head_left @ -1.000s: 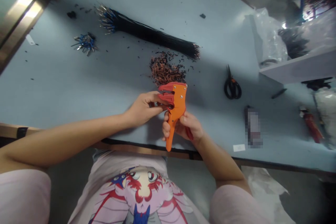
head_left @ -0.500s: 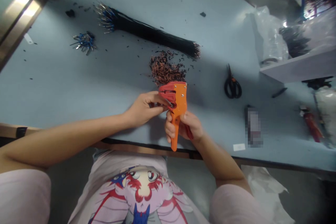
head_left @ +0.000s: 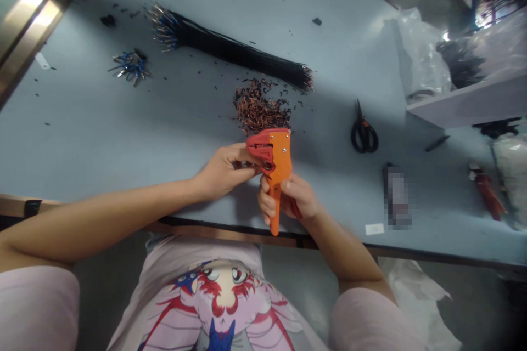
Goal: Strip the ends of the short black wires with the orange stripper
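My right hand [head_left: 298,196] is wrapped around the handles of an orange wire stripper [head_left: 281,162] with red jaws. The tool stands nearly upright in the view, its jaws facing left. Close to those jaws is my left hand [head_left: 224,173], thumb and fingers pinched together. Its fingertips are partly behind the red jaw, and what they hold is too small and hidden to make out. Just beyond the tool's head lies a heap of short copper-and-black wire scraps [head_left: 260,108]. Behind the heap stretches a long bundle of black wires [head_left: 242,56] with blue-and-metal terminals at its left end.
A small pile of blue terminals [head_left: 132,64] lies at the left. Black scissors [head_left: 364,134], a blurred-out phone-like object [head_left: 397,196], a white label [head_left: 374,228] and a red-handled tool [head_left: 487,192] are on the right. A shelf [head_left: 465,104] with plastic bags stands at the far right.
The stripper's red jaws appear closer together, and its head has shifted slightly left. Both hands keep nearly the same place; the view has moved a little.
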Motion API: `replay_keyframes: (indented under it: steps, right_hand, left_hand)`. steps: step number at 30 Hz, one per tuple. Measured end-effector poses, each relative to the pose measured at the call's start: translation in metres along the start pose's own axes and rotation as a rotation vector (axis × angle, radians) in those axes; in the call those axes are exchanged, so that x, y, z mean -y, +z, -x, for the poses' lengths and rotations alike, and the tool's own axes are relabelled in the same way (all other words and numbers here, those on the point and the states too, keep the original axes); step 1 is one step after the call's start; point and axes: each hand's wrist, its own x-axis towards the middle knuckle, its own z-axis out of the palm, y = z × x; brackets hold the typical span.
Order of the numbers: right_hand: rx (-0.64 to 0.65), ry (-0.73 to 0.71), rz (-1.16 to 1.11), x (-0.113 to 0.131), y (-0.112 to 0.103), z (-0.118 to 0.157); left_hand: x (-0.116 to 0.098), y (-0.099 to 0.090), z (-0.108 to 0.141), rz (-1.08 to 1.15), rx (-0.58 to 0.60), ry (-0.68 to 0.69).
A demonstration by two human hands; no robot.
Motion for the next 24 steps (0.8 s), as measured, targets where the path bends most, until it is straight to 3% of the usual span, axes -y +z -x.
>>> replay_keyframes:
  steps: [24]
  right_hand:
    - [-0.069, -0.024, 0.112, -0.0005, 0.0083, -0.0007]
  left_hand:
    - [-0.0011, 0.0002, 0.0001, -0.044, 0.010, -0.027]
